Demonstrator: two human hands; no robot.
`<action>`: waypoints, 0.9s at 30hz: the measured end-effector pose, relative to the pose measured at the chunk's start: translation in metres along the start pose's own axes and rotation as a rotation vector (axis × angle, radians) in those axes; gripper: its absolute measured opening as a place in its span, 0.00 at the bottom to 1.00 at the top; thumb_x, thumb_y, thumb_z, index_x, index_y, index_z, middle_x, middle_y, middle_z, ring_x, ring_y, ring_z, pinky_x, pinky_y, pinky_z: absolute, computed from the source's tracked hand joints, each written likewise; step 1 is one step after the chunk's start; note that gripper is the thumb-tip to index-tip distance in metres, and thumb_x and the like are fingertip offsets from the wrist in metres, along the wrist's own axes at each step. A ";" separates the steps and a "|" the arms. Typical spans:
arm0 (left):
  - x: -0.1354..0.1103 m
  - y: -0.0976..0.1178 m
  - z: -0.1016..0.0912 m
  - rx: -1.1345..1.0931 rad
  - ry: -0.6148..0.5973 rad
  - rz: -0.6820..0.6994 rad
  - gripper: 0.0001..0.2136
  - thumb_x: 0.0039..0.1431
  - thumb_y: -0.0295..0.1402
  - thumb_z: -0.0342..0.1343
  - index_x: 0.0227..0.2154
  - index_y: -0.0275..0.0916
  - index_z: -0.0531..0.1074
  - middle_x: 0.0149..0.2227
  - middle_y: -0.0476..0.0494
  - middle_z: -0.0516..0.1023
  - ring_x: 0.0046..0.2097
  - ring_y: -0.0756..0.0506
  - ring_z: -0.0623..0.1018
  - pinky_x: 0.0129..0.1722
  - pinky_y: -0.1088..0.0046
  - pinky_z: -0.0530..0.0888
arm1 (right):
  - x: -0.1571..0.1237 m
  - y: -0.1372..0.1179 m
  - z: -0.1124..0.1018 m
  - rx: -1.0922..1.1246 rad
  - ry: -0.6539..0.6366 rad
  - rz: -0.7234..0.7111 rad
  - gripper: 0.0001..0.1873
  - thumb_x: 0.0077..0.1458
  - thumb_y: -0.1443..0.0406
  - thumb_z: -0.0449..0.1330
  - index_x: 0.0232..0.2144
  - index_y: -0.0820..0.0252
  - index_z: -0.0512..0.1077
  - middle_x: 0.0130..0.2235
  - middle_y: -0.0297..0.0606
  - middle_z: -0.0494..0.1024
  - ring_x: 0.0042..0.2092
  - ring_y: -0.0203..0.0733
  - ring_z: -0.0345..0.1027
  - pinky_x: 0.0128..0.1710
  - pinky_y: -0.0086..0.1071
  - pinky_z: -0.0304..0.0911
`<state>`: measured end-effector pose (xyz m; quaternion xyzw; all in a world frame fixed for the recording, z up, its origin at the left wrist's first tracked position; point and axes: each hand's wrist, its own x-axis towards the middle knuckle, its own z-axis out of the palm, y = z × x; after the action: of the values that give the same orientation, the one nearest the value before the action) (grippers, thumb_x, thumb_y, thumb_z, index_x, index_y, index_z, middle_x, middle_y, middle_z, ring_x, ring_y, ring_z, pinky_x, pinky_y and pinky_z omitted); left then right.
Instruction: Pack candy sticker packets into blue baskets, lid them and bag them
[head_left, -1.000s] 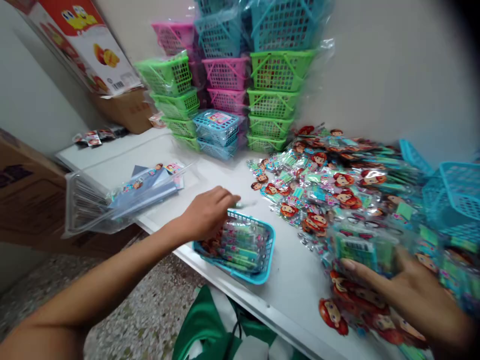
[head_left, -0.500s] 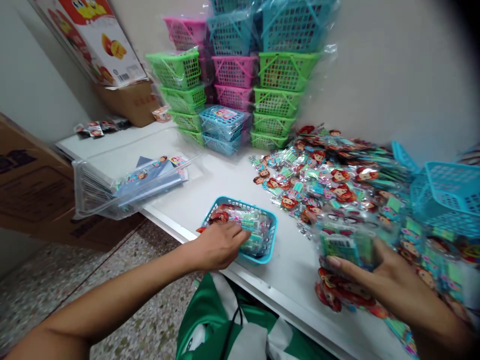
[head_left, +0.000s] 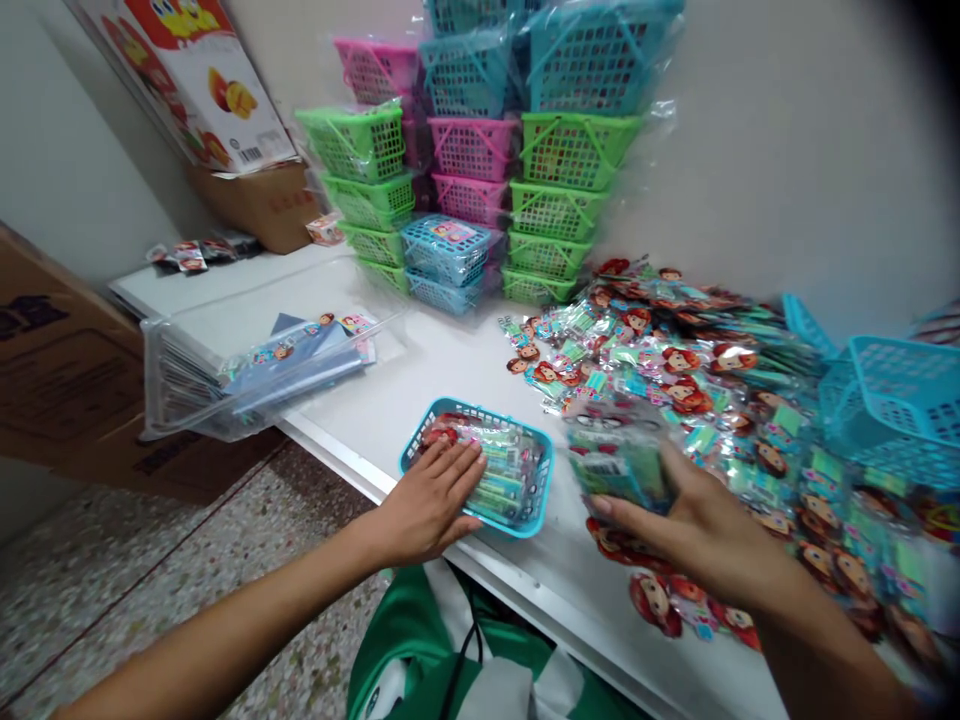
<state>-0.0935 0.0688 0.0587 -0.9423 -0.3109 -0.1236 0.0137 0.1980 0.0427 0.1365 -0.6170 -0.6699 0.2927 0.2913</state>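
Note:
A small blue plastic basket [head_left: 547,490] stands at the table's front edge, filled with clear packets [head_left: 508,468] showing green contents and red-haired cartoon heads. My left hand [head_left: 429,500] lies flat over the left part of these packets, fingers stretched out. To the right of the basket, my right hand [head_left: 694,520] grips a stack of similar packets [head_left: 619,462] above the table, thumb on the near side. The stack is slightly blurred. Loose cartoon-head packets [head_left: 664,600] lie below that hand.
A wide heap of packets [head_left: 682,390] covers the right side. Blue baskets [head_left: 900,400] sit at the far right. Stacked, wrapped baskets [head_left: 472,150] rise against the wall. A clear plastic tray [head_left: 180,400] with blue sheets overhangs the front edge, beside cardboard boxes [head_left: 67,370].
My right hand has moved left with its packet stack, closer to the basket. My left hand's fingers have straightened and flattened on the packets in the basket.

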 end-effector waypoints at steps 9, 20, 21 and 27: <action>0.000 0.003 0.007 -0.092 -0.090 -0.151 0.31 0.62 0.47 0.41 0.62 0.31 0.47 0.63 0.28 0.52 0.65 0.36 0.50 0.61 0.49 0.48 | 0.067 -0.057 0.056 -0.397 -0.224 -0.315 0.24 0.54 0.64 0.53 0.53 0.60 0.57 0.42 0.42 0.74 0.39 0.46 0.70 0.36 0.32 0.61; -0.014 0.003 0.026 -0.134 0.576 -0.381 0.23 0.53 0.34 0.57 0.52 0.38 0.59 0.51 0.33 0.65 0.58 0.36 0.62 0.57 0.46 0.59 | 0.068 -0.056 0.128 -0.902 -0.237 -0.357 0.33 0.51 0.70 0.53 0.60 0.69 0.51 0.46 0.58 0.70 0.43 0.55 0.68 0.38 0.40 0.64; -0.015 0.002 0.027 -0.121 0.554 -0.370 0.25 0.54 0.34 0.57 0.54 0.37 0.57 0.52 0.32 0.64 0.58 0.36 0.61 0.57 0.46 0.59 | 0.069 -0.055 0.124 -0.858 -0.291 -0.381 0.37 0.50 0.69 0.54 0.61 0.70 0.48 0.50 0.60 0.68 0.47 0.57 0.66 0.41 0.43 0.64; -0.022 -0.005 0.033 -0.082 0.451 -0.382 0.20 0.56 0.40 0.54 0.49 0.37 0.62 0.49 0.32 0.66 0.53 0.36 0.66 0.53 0.47 0.64 | 0.074 -0.045 0.095 -0.559 -0.620 -0.498 0.43 0.55 0.57 0.51 0.64 0.75 0.37 0.64 0.59 0.47 0.64 0.54 0.43 0.59 0.47 0.49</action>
<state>-0.1057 0.0637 0.0211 -0.8152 -0.4665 -0.3426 0.0205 0.0921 0.1104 0.1100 -0.3761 -0.9055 0.1928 -0.0376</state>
